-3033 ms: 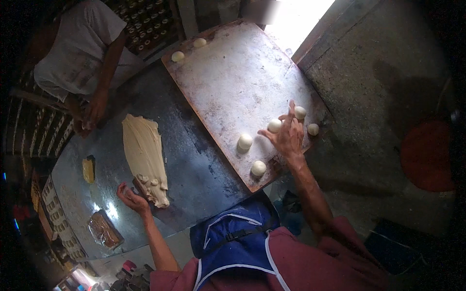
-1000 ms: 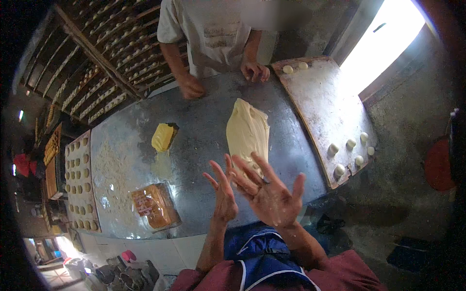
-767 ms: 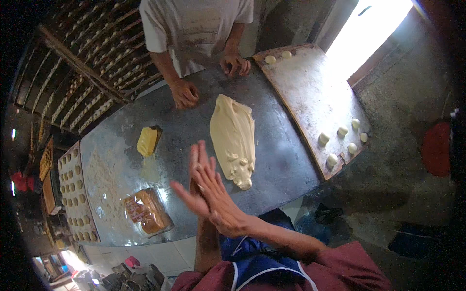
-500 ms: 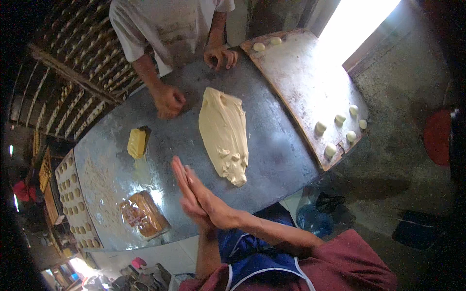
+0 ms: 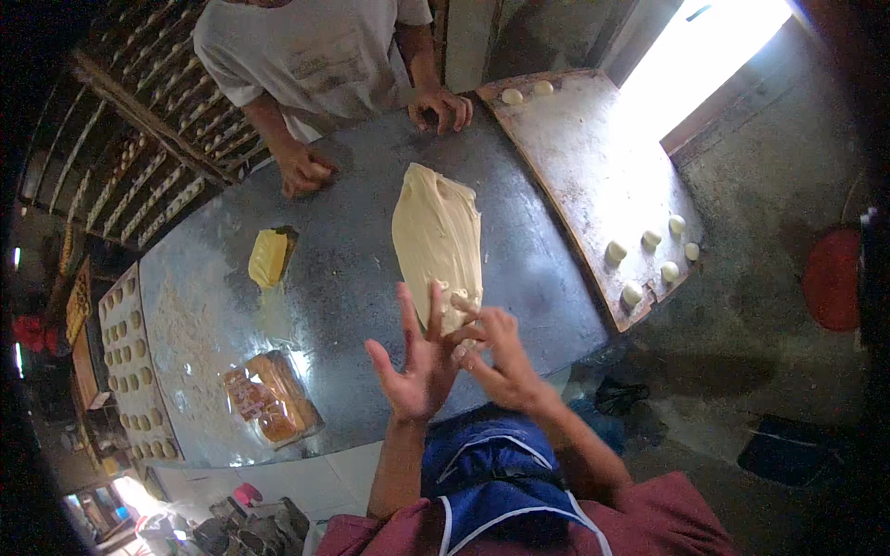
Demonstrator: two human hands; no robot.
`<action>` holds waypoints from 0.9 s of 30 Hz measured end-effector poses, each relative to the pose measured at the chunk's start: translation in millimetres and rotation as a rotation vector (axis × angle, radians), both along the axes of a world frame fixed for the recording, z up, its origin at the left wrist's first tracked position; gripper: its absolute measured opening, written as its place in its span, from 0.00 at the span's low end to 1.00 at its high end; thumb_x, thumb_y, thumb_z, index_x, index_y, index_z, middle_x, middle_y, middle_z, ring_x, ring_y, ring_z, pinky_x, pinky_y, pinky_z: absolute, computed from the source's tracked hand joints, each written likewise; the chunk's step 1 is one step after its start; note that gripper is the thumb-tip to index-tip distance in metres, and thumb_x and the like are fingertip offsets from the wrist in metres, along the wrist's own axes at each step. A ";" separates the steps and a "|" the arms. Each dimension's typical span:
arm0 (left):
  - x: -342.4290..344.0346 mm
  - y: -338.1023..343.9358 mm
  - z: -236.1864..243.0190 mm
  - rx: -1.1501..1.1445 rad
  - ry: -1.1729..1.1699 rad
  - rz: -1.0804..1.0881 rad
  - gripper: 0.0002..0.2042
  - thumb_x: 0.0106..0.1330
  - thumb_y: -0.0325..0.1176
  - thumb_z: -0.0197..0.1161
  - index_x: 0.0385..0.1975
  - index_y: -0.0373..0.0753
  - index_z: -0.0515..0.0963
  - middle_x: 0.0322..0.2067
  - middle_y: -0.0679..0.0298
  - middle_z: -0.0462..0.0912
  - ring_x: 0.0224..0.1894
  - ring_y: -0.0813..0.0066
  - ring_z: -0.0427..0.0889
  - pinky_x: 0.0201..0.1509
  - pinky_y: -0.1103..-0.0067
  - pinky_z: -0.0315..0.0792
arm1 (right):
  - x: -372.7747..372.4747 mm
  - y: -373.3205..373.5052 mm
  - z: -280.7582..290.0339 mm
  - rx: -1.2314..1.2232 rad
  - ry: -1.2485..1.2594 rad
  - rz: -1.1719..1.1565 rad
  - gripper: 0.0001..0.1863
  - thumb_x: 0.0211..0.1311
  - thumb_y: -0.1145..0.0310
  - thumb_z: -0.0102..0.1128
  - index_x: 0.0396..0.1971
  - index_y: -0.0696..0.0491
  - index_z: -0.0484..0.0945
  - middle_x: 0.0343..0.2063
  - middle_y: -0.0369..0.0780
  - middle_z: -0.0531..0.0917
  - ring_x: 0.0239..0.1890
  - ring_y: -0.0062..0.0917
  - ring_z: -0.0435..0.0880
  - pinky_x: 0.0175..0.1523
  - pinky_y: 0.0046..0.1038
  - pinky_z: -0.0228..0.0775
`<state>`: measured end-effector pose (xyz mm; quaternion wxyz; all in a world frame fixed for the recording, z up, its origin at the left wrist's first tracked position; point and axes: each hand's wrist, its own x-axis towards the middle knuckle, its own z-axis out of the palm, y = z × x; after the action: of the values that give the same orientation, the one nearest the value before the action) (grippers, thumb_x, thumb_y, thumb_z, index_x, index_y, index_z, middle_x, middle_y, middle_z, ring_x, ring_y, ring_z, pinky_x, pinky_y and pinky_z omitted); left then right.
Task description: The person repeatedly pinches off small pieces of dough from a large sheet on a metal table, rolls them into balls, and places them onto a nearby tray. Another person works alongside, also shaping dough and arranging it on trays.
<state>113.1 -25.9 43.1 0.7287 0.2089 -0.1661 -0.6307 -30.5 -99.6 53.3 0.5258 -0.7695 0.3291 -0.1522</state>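
A long slab of pale, soft dough (image 5: 436, 222) lies on the dark metal table in front of me. My left hand (image 5: 417, 366) is open at the dough's near end, its fingers spread and thumb out to the left; nothing is held in it. Close beside it, my right hand (image 5: 505, 361) has thumb and fingers bent around the narrow near tip of the dough, against the left hand's outer fingers. Those fingers partly hide the dough tip.
Opposite me, a person in a white shirt rests a curled hand (image 5: 304, 170) on the table (image 5: 343, 250). To the left are a yellow block (image 5: 269, 258) and a bag of bread (image 5: 273, 397). Dough balls (image 5: 616, 250) sit on a board (image 5: 565, 139) at right; a tray (image 5: 130, 357) holds several more.
My palms, pressed together before, have parted and moved right to the dough's near end. My left hand has spread its fingers. The other person's hand has shifted slightly away from the dough.
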 end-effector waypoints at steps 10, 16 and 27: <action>11.5 18.9 4.0 -0.085 -0.329 -0.203 0.55 0.55 0.87 0.32 0.79 0.64 0.30 0.81 0.67 0.31 0.77 0.47 0.52 0.71 0.51 0.64 | 13.6 -9.0 9.4 -0.025 0.055 0.008 0.53 0.46 0.75 0.80 0.72 0.54 0.56 0.41 0.35 0.88 0.51 0.27 0.83 0.73 0.39 0.42; 24.0 6.7 9.3 0.088 -0.198 0.201 0.51 0.64 0.81 0.29 0.80 0.53 0.34 0.80 0.58 0.38 0.79 0.44 0.44 0.78 0.45 0.41 | 14.4 16.4 16.8 -0.043 -0.101 0.155 0.51 0.52 0.61 0.78 0.72 0.54 0.55 0.65 0.51 0.71 0.71 0.47 0.64 0.71 0.50 0.57; -25.7 27.2 -4.4 0.230 -0.461 0.574 0.40 0.77 0.62 0.25 0.78 0.35 0.47 0.79 0.50 0.44 0.81 0.53 0.40 0.81 0.59 0.34 | 83.5 41.8 -24.2 0.034 -0.345 0.142 0.52 0.70 0.27 0.16 0.78 0.55 0.32 0.79 0.52 0.33 0.81 0.45 0.28 0.81 0.45 0.23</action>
<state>87.4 1.3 38.7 0.7908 0.4637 -0.1887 -0.3522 53.0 -57.8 29.2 0.5969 -0.7441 0.1816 -0.2388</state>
